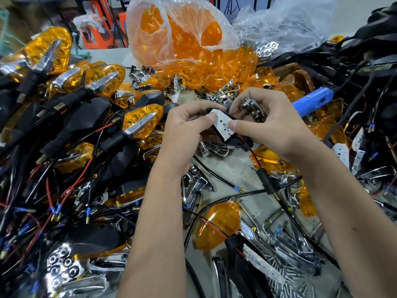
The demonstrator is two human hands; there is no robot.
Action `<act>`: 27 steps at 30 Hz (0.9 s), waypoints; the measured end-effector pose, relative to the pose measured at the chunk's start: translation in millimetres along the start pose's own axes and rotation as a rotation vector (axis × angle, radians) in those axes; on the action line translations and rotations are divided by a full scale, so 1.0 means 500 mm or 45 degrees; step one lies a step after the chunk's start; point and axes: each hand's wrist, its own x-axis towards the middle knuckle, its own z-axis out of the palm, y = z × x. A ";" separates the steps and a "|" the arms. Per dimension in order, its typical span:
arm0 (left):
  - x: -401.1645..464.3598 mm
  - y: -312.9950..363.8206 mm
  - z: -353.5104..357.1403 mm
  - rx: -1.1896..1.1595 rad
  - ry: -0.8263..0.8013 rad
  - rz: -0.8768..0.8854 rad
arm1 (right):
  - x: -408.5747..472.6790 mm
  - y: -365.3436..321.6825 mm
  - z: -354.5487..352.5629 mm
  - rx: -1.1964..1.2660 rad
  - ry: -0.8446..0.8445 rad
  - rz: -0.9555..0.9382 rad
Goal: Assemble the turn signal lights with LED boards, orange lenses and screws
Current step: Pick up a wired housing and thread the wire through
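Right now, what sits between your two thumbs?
In the head view, the white LED board, seated in its black housing, lies between the left hand and right hand.

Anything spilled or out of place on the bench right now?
Loose screws lie scattered over the table at lower right, not in any container. The rest is piled parts. Both hands, left and right, hold the LED board in its housing.

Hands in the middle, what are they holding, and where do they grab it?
Both hold one black lamp housing with a white LED board in it. The left hand grips its left end, the right hand its right side; both thumbs press on the board.
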 end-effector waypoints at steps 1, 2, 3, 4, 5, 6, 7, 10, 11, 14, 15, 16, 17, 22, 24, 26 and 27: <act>0.000 -0.001 0.000 -0.006 -0.006 0.002 | 0.000 -0.001 0.000 -0.003 0.000 0.001; 0.000 -0.002 0.000 -0.012 -0.013 0.004 | 0.000 -0.002 0.000 -0.003 0.002 0.002; 0.000 -0.002 0.000 -0.018 -0.019 0.009 | 0.000 -0.002 0.000 -0.002 0.004 0.001; -0.001 -0.002 0.000 -0.020 -0.022 0.016 | 0.000 -0.003 0.000 -0.002 0.007 -0.002; -0.001 -0.001 0.001 -0.022 -0.023 0.026 | 0.000 -0.003 0.000 -0.004 0.012 -0.007; -0.001 -0.001 0.001 -0.027 -0.025 0.035 | 0.001 -0.003 0.000 -0.006 0.018 -0.012; -0.002 -0.001 0.002 -0.033 -0.031 0.041 | 0.001 -0.003 0.000 -0.009 0.024 -0.015; -0.004 -0.001 0.002 -0.029 -0.050 0.054 | 0.002 -0.002 -0.001 -0.006 0.027 -0.022; -0.004 0.000 0.001 -0.020 -0.051 0.057 | 0.003 -0.001 -0.001 -0.001 0.026 -0.025; -0.006 0.001 0.000 0.020 -0.035 0.071 | 0.002 -0.001 0.000 0.007 0.020 -0.040; -0.006 0.001 0.000 0.042 -0.025 0.083 | 0.002 0.000 0.000 0.011 0.018 -0.045; -0.005 0.000 0.001 0.070 -0.015 0.100 | 0.002 -0.001 0.000 0.019 0.014 -0.047; -0.005 -0.001 0.001 0.098 -0.010 0.117 | 0.001 -0.001 -0.001 0.027 0.011 -0.048; -0.005 -0.001 0.001 0.121 -0.035 0.173 | -0.001 -0.006 -0.004 -0.007 0.013 -0.080; -0.004 -0.003 0.000 0.126 -0.037 0.191 | -0.002 -0.008 -0.004 -0.013 0.008 -0.084; -0.003 -0.004 -0.001 0.130 -0.039 0.204 | -0.002 -0.010 -0.004 -0.025 0.001 -0.088; -0.003 -0.005 -0.002 0.131 -0.041 0.208 | -0.003 -0.011 -0.004 -0.035 -0.001 -0.091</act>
